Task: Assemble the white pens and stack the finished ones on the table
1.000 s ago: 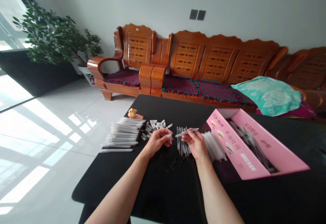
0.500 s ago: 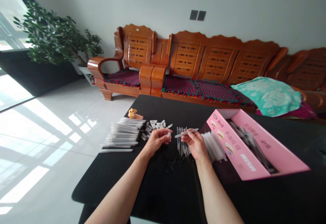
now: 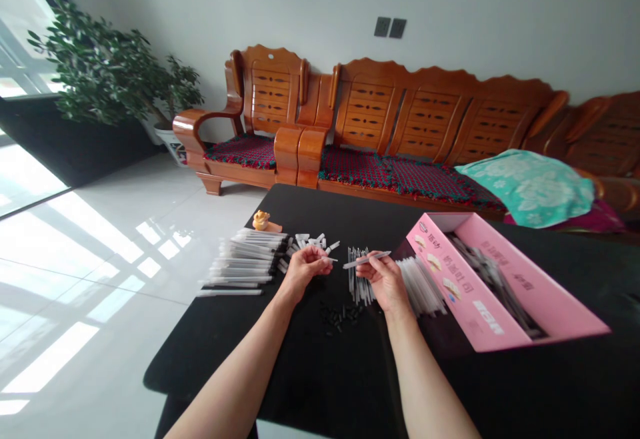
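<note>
Between the thumb and fingers of my left hand (image 3: pixel 303 272) is a small white pen cap (image 3: pixel 332 259), mostly hidden by the fingertips. My right hand (image 3: pixel 389 286) pinches a slim translucent pen (image 3: pixel 356 263), its left end pointing toward the cap; the two are apart. Behind my left hand lie loose white caps (image 3: pixel 303 239). Under and beside my right hand are thin pen refills (image 3: pixel 356 286) and a row of clear pen barrels (image 3: pixel 423 286). Small black plugs (image 3: pixel 341 316) are scattered between my forearms. Frosted pens with black ends (image 3: pixel 245 262) are stacked at left.
A pink box (image 3: pixel 460 292) holding dark slender items stands on the right of the black table (image 3: pixel 210 352). An orange figurine (image 3: pixel 261 220) sits behind the left stack. Wooden seats (image 3: pixel 370 112) line the wall beyond, with a potted plant (image 3: pixel 115 79) at left.
The cap in my left hand has turned from roughly upright to lying sideways, pointing toward the pen. My right hand keeps its hold with hardly any movement.
</note>
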`<state>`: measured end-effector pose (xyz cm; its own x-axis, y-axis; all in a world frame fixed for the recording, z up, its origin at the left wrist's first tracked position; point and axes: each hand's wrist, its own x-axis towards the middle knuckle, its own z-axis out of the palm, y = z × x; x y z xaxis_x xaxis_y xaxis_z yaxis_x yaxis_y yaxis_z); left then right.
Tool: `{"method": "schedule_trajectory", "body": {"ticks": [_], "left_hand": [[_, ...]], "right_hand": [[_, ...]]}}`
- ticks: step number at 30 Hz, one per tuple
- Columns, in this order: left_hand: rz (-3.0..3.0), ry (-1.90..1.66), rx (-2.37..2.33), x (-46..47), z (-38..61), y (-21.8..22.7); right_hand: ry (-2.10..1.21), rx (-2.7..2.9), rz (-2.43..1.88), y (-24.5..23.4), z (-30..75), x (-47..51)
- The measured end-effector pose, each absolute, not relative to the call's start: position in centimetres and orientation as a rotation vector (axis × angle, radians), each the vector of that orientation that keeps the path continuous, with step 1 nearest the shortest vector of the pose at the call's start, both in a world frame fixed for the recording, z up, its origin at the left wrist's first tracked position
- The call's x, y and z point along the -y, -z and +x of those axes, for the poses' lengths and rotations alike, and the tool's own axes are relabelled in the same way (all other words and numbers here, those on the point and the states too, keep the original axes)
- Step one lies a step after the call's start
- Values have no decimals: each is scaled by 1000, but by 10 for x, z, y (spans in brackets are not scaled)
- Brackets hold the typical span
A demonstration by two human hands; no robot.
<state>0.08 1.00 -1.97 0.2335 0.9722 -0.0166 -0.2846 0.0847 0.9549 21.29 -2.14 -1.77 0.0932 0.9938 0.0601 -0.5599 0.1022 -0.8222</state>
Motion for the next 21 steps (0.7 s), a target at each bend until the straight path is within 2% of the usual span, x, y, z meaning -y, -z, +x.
{"method": "schedule_trajectory", "body": {"ticks": [8, 12, 15, 18, 21], "left_hand": [[1759, -922, -1457, -9, -5, 18], [1929, -1013, -1578, -6, -8, 8], [2025, -962, -1335, -3, -15, -2], [2039, -695, -944, -2, -23, -9], [1963, -509, -773, -1, -28, -8]], "right_hand": [[-1313, 773, -749, 18, 212, 21], [-1307, 772, -750, 19, 213, 21], [-1306, 770, -746, 19, 213, 21], [-1304, 769, -744, 18, 213, 21], [-1304, 759, -743, 18, 214, 21]]}}
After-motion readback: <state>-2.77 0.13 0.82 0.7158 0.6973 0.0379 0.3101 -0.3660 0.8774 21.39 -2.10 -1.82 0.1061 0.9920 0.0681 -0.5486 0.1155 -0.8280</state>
